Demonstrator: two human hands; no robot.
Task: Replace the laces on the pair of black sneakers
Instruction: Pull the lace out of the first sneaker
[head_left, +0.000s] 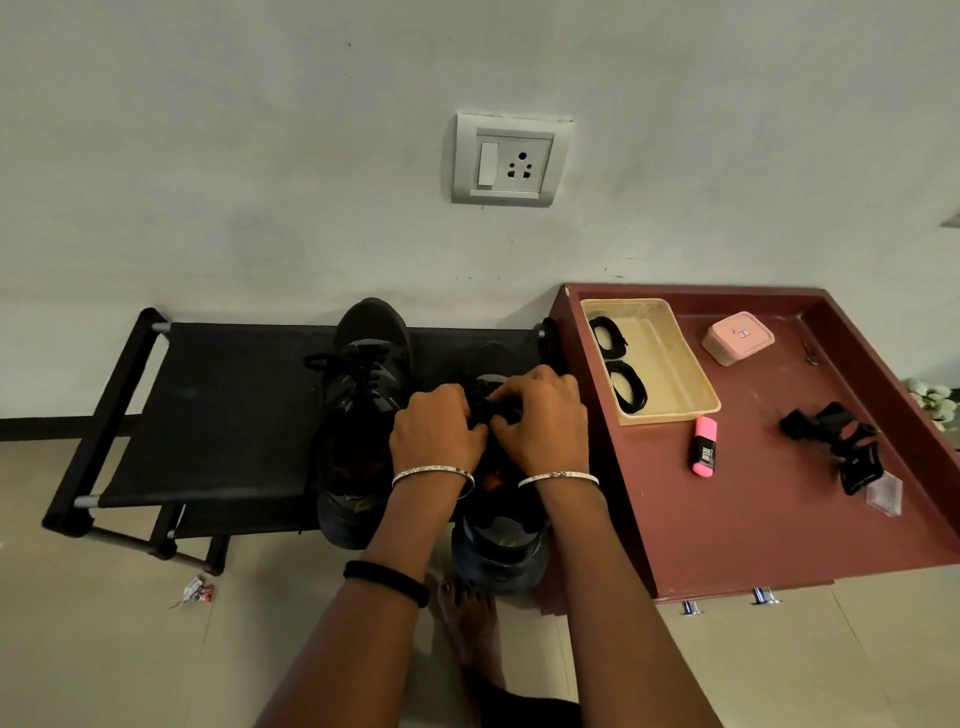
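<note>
Two black sneakers stand side by side on a black fabric shoe rack (218, 415), toes toward the wall. The left sneaker (363, 395) shows its black laces loosely spread. Over the right sneaker (501, 545) both my hands work close together. My left hand (436, 431) and my right hand (540, 415) have fingers curled, pinching the black lace (485, 410) at the shoe's tongue. The hands hide most of that shoe's lacing. Two coiled black laces (621, 366) lie in a beige tray (670, 364) on the maroon table.
The maroon table (753, 519) stands right of the rack, bearing a pink box (737, 338), a pink highlighter (704, 447) and a black strapped object (836, 441). A wall socket (509, 161) is above. My bare foot (467, 623) and a wrapper (195, 592) are on the tiled floor.
</note>
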